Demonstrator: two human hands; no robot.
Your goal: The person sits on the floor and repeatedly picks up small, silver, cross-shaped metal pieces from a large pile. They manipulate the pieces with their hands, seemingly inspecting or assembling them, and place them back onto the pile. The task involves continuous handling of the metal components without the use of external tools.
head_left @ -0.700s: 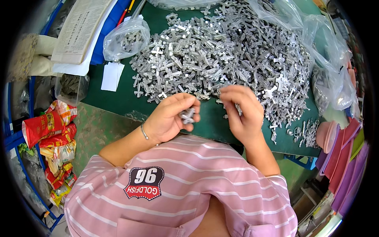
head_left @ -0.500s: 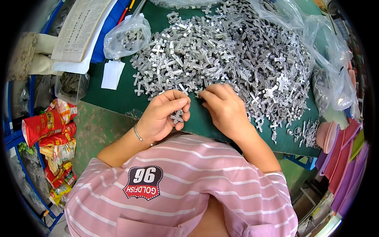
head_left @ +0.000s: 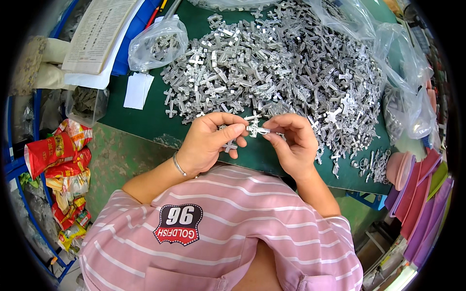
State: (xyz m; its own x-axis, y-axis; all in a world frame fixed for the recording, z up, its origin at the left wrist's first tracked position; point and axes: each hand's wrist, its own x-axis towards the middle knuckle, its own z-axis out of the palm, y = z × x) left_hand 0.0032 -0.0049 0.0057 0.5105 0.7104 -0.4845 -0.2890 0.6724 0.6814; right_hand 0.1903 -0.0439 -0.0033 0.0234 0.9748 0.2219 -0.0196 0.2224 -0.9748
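Note:
Between my two hands, just over the near edge of the pile, a small silver metal cross [head_left: 257, 129] is pinched at both ends. My left hand [head_left: 211, 140] has thumb and forefinger on its left end, while a second silver cross [head_left: 229, 145] sits in the curled lower fingers. My right hand [head_left: 293, 140] grips the right end with thumb and fingertips. Beyond them spreads a large heap of silver metal crosses [head_left: 252, 63] on the green tabletop [head_left: 238, 160]. Its pieces lie jumbled at all angles.
At the back left are a knotted clear bag [head_left: 158, 44], white paper slips [head_left: 138, 90] and a printed sheet [head_left: 97, 36]. Clear plastic sheeting [head_left: 400, 63] borders the pile's right. Small metal pieces [head_left: 376, 165] lie near right. Red snack packets [head_left: 51, 153] hang at left.
My right hand has drawn back from the pile's edge with a cross. My left hand has moved slightly right, and both now meet on that cross.

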